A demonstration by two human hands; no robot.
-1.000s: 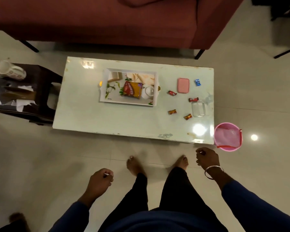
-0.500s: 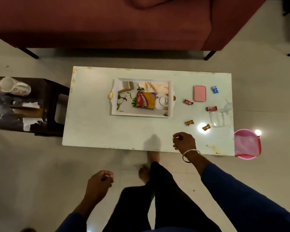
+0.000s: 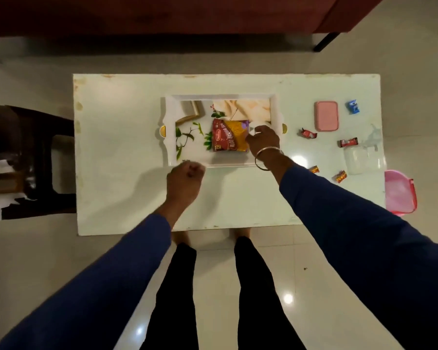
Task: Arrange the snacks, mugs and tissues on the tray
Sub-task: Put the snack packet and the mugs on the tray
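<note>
The snack packet (image 3: pixel 230 135) is seen lying inside the tray (image 3: pixel 171 122), touching the fingertips of the right hand (image 3: pixel 263 140); that hand is curled over a white mug, mostly hidden, and whether it is gripped cannot be told; the left hand (image 3: pixel 185 183) is balled into a fist with nothing visibly held, just nearer than the tray's front rim; wrapped sweets (image 3: pixel 307 133) and a pink box (image 3: pixel 326 116) are scattered on the surface (image 3: pixel 116 152) right of the right hand.
</note>
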